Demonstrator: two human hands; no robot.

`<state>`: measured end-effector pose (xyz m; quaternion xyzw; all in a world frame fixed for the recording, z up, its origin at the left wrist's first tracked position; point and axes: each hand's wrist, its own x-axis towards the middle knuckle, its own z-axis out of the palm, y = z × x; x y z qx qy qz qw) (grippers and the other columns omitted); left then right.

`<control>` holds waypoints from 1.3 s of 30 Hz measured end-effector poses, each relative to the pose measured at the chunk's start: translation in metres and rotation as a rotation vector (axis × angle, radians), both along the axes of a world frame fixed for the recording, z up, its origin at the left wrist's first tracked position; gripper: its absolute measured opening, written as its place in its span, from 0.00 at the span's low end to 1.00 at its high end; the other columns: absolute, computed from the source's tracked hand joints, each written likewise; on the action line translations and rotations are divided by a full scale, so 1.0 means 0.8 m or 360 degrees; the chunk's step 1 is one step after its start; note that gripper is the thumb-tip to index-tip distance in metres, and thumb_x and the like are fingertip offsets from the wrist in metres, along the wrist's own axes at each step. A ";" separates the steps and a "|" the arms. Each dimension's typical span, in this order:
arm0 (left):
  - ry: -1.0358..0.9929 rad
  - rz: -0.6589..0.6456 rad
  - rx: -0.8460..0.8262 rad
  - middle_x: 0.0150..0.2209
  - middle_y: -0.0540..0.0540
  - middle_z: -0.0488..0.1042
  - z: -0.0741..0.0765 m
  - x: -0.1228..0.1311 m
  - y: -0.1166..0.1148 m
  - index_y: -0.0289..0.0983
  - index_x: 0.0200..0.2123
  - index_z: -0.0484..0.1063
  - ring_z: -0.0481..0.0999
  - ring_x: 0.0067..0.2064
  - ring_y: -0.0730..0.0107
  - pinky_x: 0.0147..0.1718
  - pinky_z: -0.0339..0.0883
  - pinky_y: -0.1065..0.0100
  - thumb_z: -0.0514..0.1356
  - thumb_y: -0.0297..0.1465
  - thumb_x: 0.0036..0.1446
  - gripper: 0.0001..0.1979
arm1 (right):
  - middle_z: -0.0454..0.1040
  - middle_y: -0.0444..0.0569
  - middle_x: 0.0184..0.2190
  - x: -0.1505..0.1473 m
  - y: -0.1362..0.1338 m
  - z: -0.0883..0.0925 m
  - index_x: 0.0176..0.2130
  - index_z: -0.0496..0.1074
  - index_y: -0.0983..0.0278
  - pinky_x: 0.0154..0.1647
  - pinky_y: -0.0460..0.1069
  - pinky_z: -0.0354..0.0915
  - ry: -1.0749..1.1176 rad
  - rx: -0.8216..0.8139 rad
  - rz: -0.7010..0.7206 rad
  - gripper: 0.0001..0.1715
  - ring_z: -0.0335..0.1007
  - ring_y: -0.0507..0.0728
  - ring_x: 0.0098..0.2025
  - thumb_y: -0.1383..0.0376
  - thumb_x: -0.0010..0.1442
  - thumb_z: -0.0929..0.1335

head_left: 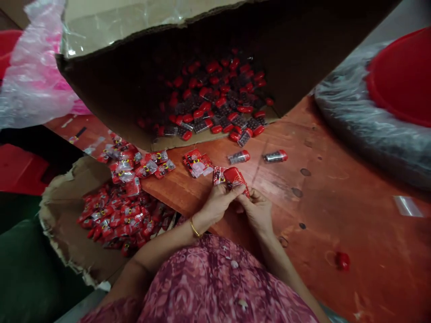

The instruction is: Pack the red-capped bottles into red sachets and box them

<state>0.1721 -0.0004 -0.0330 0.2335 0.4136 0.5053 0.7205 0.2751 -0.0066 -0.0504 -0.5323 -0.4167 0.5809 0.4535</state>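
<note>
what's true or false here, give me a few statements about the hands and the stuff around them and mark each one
1. The left hand wears a gold bangle. True.
2. The right hand is empty. False: it holds the red packet together with the left hand.
3. Two red-capped clear tubes lie loose on the wooden table. True.
4. The large cardboard box holds only wrapped packets. False: it holds a heap of red-capped tubes.
</note>
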 end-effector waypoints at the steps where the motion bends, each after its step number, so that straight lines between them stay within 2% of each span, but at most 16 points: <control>1: 0.0032 0.0025 0.0005 0.21 0.51 0.69 0.001 -0.004 0.000 0.34 0.22 0.70 0.66 0.22 0.77 0.22 0.62 0.72 0.68 0.45 0.38 0.20 | 0.65 0.38 0.12 -0.002 0.001 0.001 0.19 0.62 0.62 0.15 0.43 0.56 -0.0017 0.0033 0.0013 0.24 0.56 0.47 0.13 0.49 0.41 0.74; 4: 0.0162 0.0281 -0.0018 0.22 0.51 0.71 0.005 -0.038 0.005 0.35 0.22 0.71 0.69 0.25 0.77 0.29 0.64 0.72 0.68 0.42 0.40 0.17 | 0.65 0.39 0.13 -0.002 0.004 0.004 0.19 0.64 0.62 0.18 0.44 0.57 -0.0086 0.0143 0.0143 0.25 0.58 0.48 0.15 0.46 0.46 0.71; 7: 0.0173 0.0875 0.0023 0.28 0.51 0.75 0.007 -0.100 0.012 0.38 0.27 0.72 0.75 0.33 0.75 0.37 0.67 0.71 0.68 0.39 0.43 0.13 | 0.64 0.41 0.13 0.013 0.006 0.000 0.19 0.64 0.63 0.21 0.45 0.58 -0.0258 0.0226 0.0152 0.28 0.60 0.49 0.17 0.44 0.55 0.64; 10: 0.0182 0.1520 -0.0025 0.30 0.53 0.77 0.005 -0.167 0.013 0.41 0.27 0.69 0.76 0.40 0.74 0.45 0.67 0.71 0.63 0.38 0.50 0.08 | 0.64 0.42 0.14 0.037 0.013 -0.009 0.19 0.63 0.62 0.21 0.46 0.58 -0.0502 0.0231 0.0079 0.29 0.60 0.50 0.18 0.45 0.58 0.61; 11: 0.0191 0.1618 -0.0059 0.32 0.53 0.77 0.004 -0.184 0.011 0.42 0.28 0.69 0.76 0.43 0.73 0.47 0.66 0.70 0.61 0.38 0.52 0.07 | 0.65 0.43 0.15 0.044 0.017 -0.011 0.20 0.63 0.62 0.21 0.46 0.58 -0.0599 0.0234 0.0068 0.28 0.60 0.50 0.18 0.45 0.59 0.60; 13: 0.0174 0.1664 -0.0088 0.36 0.50 0.78 0.005 -0.203 0.004 0.42 0.30 0.69 0.74 0.49 0.71 0.49 0.65 0.69 0.57 0.42 0.55 0.11 | 0.68 0.45 0.19 0.053 0.029 -0.012 0.25 0.66 0.63 0.23 0.47 0.60 -0.0854 0.0285 0.0062 0.25 0.64 0.52 0.20 0.47 0.59 0.60; 16: 0.0088 0.1570 -0.0134 0.44 0.41 0.77 0.011 -0.195 -0.007 0.38 0.36 0.71 0.71 0.54 0.64 0.51 0.65 0.65 0.48 0.52 0.54 0.24 | 0.75 0.54 0.32 0.048 0.061 -0.007 0.39 0.70 0.66 0.32 0.51 0.65 -0.1332 0.0504 0.0067 0.21 0.70 0.58 0.30 0.53 0.62 0.60; 20: -0.0140 0.1393 -0.0304 0.49 0.30 0.73 0.020 -0.169 -0.006 0.29 0.42 0.70 0.70 0.55 0.59 0.51 0.66 0.63 0.42 0.52 0.56 0.33 | 0.68 0.65 0.52 0.017 0.111 -0.005 0.53 0.66 0.69 0.47 0.59 0.63 -0.1833 0.0865 0.0238 0.24 0.66 0.66 0.49 0.58 0.63 0.59; 23: -0.0157 0.1504 -0.0179 0.49 0.32 0.74 0.022 -0.181 0.005 0.31 0.41 0.71 0.69 0.56 0.64 0.51 0.66 0.67 0.40 0.49 0.59 0.31 | 0.65 0.63 0.55 0.005 0.131 -0.014 0.53 0.67 0.66 0.52 0.62 0.60 -0.2025 0.0949 0.0411 0.23 0.60 0.68 0.54 0.59 0.64 0.59; 26: 0.0067 0.1618 -0.0010 0.40 0.40 0.78 0.021 -0.197 0.011 0.37 0.32 0.73 0.75 0.49 0.67 0.47 0.69 0.69 0.40 0.45 0.60 0.26 | 0.65 0.60 0.55 0.019 0.127 -0.025 0.53 0.68 0.66 0.57 0.63 0.57 -0.2010 0.1048 0.0474 0.22 0.56 0.66 0.58 0.64 0.64 0.57; 28: 0.0412 0.1477 0.0074 0.29 0.45 0.79 0.017 -0.188 0.011 0.38 0.28 0.72 0.79 0.39 0.67 0.40 0.72 0.67 0.48 0.45 0.57 0.21 | 0.66 0.59 0.54 0.036 0.116 -0.029 0.53 0.69 0.65 0.59 0.63 0.55 -0.1948 0.1117 0.0513 0.22 0.56 0.64 0.59 0.67 0.63 0.57; 30: 0.0971 0.1068 0.0265 0.25 0.47 0.78 0.012 -0.159 0.009 0.38 0.29 0.74 0.79 0.35 0.64 0.38 0.73 0.64 0.58 0.42 0.52 0.13 | 0.66 0.58 0.54 0.052 0.103 -0.030 0.52 0.69 0.64 0.60 0.63 0.55 -0.1888 0.1147 0.0543 0.22 0.55 0.64 0.60 0.69 0.62 0.57; 32: 0.1629 0.0535 0.0584 0.37 0.44 0.80 0.005 -0.121 0.010 0.38 0.35 0.76 0.78 0.43 0.60 0.47 0.69 0.59 0.62 0.38 0.50 0.11 | 0.64 0.58 0.55 0.062 0.088 -0.030 0.52 0.69 0.64 0.59 0.64 0.57 -0.1854 0.1140 0.0519 0.21 0.54 0.64 0.61 0.68 0.63 0.57; 35: 0.2310 -0.0055 0.0983 0.57 0.39 0.68 -0.008 -0.079 0.018 0.39 0.43 0.76 0.62 0.61 0.51 0.59 0.51 0.47 0.61 0.34 0.53 0.13 | 0.64 0.61 0.56 0.066 0.068 -0.031 0.51 0.69 0.66 0.57 0.65 0.59 -0.1834 0.1138 0.0383 0.20 0.53 0.66 0.62 0.62 0.63 0.60; 37: 0.2569 -0.0283 0.1059 0.60 0.39 0.64 -0.016 -0.067 0.024 0.41 0.46 0.75 0.55 0.64 0.49 0.60 0.45 0.42 0.58 0.32 0.56 0.14 | 0.65 0.63 0.55 0.065 0.056 -0.033 0.50 0.70 0.68 0.57 0.66 0.59 -0.1812 0.1154 0.0262 0.21 0.54 0.68 0.62 0.58 0.62 0.62; 39: 0.2703 -0.0384 0.1072 0.58 0.40 0.66 -0.023 -0.065 0.026 0.43 0.44 0.76 0.54 0.64 0.49 0.60 0.45 0.40 0.56 0.32 0.58 0.13 | 0.66 0.63 0.55 0.062 0.046 -0.031 0.48 0.70 0.67 0.57 0.66 0.59 -0.1760 0.1161 0.0170 0.21 0.56 0.67 0.61 0.58 0.62 0.62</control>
